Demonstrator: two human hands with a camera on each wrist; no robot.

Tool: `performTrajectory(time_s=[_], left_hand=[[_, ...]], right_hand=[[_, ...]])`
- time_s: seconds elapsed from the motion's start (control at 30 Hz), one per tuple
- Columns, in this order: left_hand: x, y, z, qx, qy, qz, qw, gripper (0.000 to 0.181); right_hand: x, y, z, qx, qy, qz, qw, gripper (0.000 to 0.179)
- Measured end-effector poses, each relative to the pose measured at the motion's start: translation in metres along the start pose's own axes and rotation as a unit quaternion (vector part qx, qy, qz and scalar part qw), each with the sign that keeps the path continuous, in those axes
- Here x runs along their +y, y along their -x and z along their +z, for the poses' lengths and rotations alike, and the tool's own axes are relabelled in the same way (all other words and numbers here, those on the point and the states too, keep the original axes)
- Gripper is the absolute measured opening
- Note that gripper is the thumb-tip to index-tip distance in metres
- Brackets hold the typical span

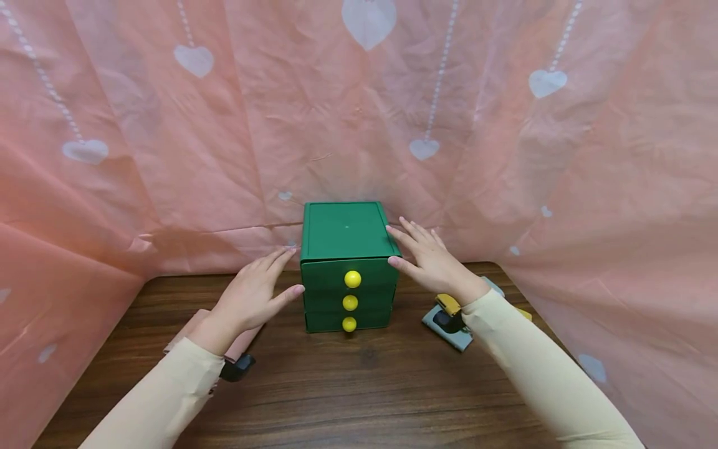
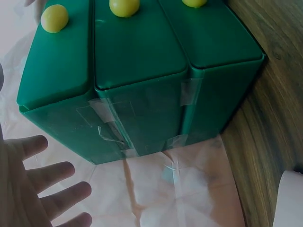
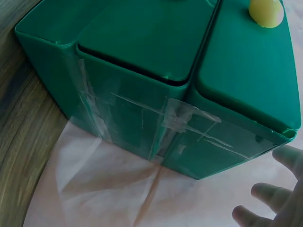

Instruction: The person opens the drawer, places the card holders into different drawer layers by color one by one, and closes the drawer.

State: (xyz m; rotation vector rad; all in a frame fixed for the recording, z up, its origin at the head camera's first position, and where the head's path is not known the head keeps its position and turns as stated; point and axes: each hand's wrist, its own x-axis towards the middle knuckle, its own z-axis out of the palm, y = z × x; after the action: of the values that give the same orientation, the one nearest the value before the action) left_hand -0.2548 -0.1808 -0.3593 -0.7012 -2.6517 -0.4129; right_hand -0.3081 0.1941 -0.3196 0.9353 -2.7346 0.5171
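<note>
A green box of three stacked drawers [image 1: 351, 231] stands against the cloth backdrop, a round yellow knob [image 1: 353, 279] on its top drawer and one on each drawer below. My left hand [image 1: 252, 290] is held at the box's left side, fingers straight and spread; the left wrist view shows its fingers [image 2: 54, 178] apart from the green wall. At the upper right edge is my right hand [image 1: 429, 259], also with straight, spread fingers. Whether its fingertips touch the box I cannot tell. Clear tape [image 3: 177, 118] runs over the box's side.
A pink flat object [image 1: 244, 343] lies on the wooden table [image 1: 359, 393], partly under my left forearm. Near my right wrist is a grey-blue flat object [image 1: 457, 338] with yellow parts around it, partly covered by the sleeve. Pink cloth with hearts [image 1: 314, 112] surrounds the table's back and sides.
</note>
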Motion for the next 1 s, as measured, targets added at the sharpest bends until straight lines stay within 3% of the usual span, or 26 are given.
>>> performTrajectory(time_s=[0.37, 0.67, 1.0], left_hand=[[0.008, -0.002, 0.001, 0.019, 0.013, -0.034, 0.9991, 0.073], [0.014, -0.005, 0.006, 0.094, 0.016, -0.044, 0.9945, 0.061], [0.022, -0.004, 0.011, 0.153, 0.020, -0.059, 0.9863, 0.051]], right_hand=[[0.001, -0.007, 0.004, 0.017, -0.051, -0.015, 0.9984, 0.066], [0.002, -0.013, 0.009, 0.047, -0.080, -0.022, 0.9955, 0.063], [0.004, -0.021, 0.015, 0.069, -0.120, -0.014, 0.9903, 0.060]])
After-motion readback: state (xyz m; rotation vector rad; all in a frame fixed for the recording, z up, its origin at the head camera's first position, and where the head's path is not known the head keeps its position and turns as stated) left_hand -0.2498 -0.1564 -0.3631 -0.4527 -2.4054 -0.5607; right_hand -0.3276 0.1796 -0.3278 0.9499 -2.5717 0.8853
